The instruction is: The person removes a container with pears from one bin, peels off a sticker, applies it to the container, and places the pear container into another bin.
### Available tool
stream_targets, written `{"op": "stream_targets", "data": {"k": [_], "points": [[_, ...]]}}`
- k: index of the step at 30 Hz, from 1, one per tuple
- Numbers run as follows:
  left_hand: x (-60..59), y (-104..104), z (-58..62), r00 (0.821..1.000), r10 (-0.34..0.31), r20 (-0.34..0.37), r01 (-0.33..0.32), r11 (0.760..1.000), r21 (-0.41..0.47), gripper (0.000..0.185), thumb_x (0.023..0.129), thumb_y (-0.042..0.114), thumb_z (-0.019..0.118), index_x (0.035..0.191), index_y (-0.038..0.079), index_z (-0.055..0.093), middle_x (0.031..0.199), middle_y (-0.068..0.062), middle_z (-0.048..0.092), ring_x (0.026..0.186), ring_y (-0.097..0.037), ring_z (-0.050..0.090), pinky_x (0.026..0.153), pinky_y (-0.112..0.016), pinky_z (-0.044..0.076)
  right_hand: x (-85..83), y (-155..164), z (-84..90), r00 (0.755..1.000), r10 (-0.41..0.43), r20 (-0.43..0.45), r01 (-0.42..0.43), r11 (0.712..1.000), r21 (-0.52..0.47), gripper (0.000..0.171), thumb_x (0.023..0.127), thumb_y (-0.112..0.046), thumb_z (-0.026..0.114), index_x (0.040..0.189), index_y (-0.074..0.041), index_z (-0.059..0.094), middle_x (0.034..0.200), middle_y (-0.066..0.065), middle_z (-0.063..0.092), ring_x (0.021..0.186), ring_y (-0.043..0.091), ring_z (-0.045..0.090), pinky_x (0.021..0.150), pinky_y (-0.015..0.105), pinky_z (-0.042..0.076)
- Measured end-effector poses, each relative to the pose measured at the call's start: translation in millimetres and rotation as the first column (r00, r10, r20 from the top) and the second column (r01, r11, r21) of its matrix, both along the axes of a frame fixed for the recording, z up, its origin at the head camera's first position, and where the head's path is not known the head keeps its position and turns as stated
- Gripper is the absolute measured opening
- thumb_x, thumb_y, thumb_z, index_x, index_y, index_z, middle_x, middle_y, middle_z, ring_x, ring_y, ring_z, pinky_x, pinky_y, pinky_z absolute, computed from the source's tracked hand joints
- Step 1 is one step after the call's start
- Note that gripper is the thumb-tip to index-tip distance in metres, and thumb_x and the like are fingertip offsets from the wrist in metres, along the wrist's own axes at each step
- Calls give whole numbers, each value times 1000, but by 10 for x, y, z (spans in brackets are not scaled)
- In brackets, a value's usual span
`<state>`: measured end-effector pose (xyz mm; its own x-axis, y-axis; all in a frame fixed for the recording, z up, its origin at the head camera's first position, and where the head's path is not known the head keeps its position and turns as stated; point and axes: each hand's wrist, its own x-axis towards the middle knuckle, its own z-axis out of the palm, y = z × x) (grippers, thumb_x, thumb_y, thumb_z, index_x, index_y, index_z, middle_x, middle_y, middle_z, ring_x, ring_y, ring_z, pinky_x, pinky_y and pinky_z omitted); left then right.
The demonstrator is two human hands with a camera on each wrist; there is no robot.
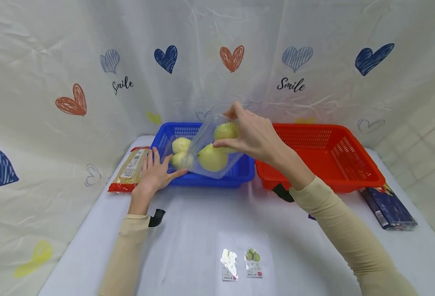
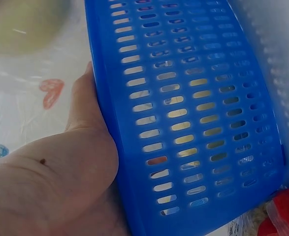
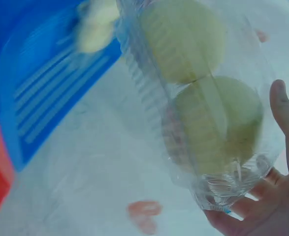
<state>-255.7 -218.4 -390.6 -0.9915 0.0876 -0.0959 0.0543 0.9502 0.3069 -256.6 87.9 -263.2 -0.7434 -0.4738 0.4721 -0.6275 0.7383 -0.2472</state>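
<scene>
My right hand grips one end of a clear plastic clamshell box, thumb on one side and fingers on the other. Two round, pale yellow-green pears show through the plastic. The box is tilted above the blue basket. My left hand rests at that basket's left front rim, its fingers spread and reaching over the edge. In the left wrist view its thumb side lies against the rim. Inside the basket are two more pale yellow fruits, partly covered by clear plastic.
A red basket stands right of the blue one. A bag of yellow grain lies at the left, and a dark blue packet at the right. Two small picture cards lie in front. A heart-printed curtain hangs behind.
</scene>
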Motion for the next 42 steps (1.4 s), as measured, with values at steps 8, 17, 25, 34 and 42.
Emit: {"op": "stream_targets", "data": {"k": [8,17,25,34,42], "points": [[-50,2,49,1000,-6,-17,6,1000,-4,89,100,66,48,164,8,24,168,-32,-15,158,-49,-16,128,-62,-9,500,-144,-108,980,143,140,-148,989,24,71,75,-65,83,119,-19,52,119,-2,75,85,11,70,66,26,56],[-45,-7,31,998,-24,-50,24,1000,-2,100,96,74,47,166,10,15,168,-34,-11,158,-51,-12,128,-64,-5,409,-367,-738,829,176,531,-256,963,81,64,79,-69,77,119,-25,53,89,1,70,72,11,60,57,25,44],[14,-19,-53,998,-38,-58,38,999,12,102,96,73,47,167,15,4,169,-32,-12,158,-53,-9,128,-66,-2,259,-496,-1244,680,211,702,-327,944,33,63,87,-62,72,127,-15,59,88,-2,67,79,10,62,66,24,50],[11,-29,-16,997,-44,-65,45,999,19,98,96,72,48,166,14,13,170,-31,-11,158,-53,-11,127,-67,-4,228,-530,-1421,617,199,762,-345,938,34,54,99,-53,59,130,-8,57,99,4,66,87,14,59,72,25,50],[-3,-41,-12,996,-69,-48,70,998,5,94,97,74,44,165,13,19,170,-30,-5,157,-54,-11,127,-68,-5,298,-529,-1470,612,207,763,-322,947,1,53,102,-55,55,128,-9,54,91,1,58,84,14,57,66,24,45]]}}
